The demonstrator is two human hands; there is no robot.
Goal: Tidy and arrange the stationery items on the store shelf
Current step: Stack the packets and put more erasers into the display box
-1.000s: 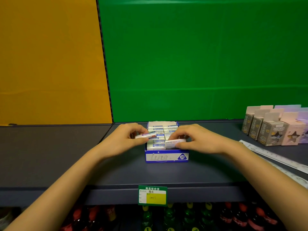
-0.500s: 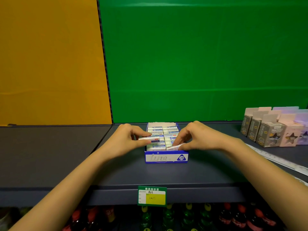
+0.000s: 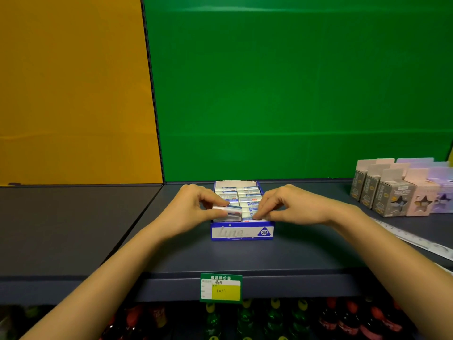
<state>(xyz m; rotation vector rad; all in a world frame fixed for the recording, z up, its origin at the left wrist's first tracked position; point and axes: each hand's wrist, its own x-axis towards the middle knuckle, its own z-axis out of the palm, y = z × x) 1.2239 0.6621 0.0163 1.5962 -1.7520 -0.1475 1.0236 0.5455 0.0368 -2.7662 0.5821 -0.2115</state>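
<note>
Head view. The left hand (image 3: 193, 207) pinches a wrapped eraser (image 3: 229, 210) between thumb and curled fingers. It holds the eraser roughly level, just above the front-left corner of the blue 2B eraser display box (image 3: 241, 232). The right hand (image 3: 289, 204), fingers curled, closes thumb and fingertips on the top of the front-right eraser (image 3: 250, 214), which lies in its row. The step in hand appears to be seating the held eraser in the left row. Done well, it goes down square to its neighbours without dislodging them, while the right hand steadies the adjoining row. Both forearms reach in over the front edge of the shelf (image 3: 245, 258), knuckles up. The box stands against the shelf's back edge, with star-window cartons (image 3: 397, 200) toward the right end.
</note>
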